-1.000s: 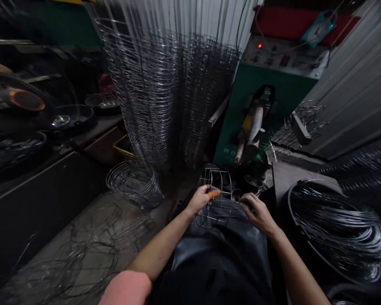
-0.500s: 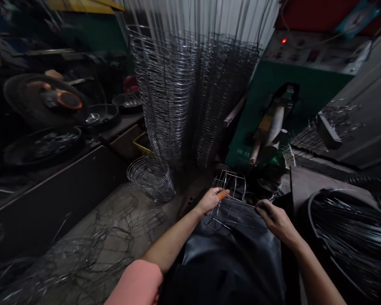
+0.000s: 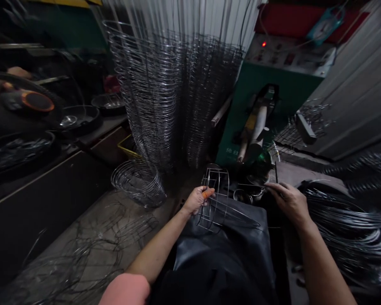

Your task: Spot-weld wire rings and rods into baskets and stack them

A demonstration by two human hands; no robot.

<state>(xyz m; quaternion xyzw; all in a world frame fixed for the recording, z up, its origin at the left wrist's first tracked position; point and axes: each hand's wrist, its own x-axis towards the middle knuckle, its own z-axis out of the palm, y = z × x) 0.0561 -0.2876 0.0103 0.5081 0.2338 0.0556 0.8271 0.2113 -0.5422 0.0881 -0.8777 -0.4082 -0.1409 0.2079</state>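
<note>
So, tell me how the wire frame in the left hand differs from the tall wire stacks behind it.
The wire frame is single and tilted over the lap, held by the left hand; the wire stacks are many frames nested into tall upright columns on the floor, untouched. Both are shiny bare metal wire.

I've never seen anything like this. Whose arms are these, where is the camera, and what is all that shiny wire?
The camera sits on a person's head, looking down at their own two arms. The left hand, with an orange cover on one fingertip, grips a small wire frame resting on a dark apron across the lap. The right hand is off the frame, beside a coil of wire; whether it holds anything is unclear. Ahead stands a tall stack of wire baskets, with a green machine to its right. Loose wire litters the floor.
</note>
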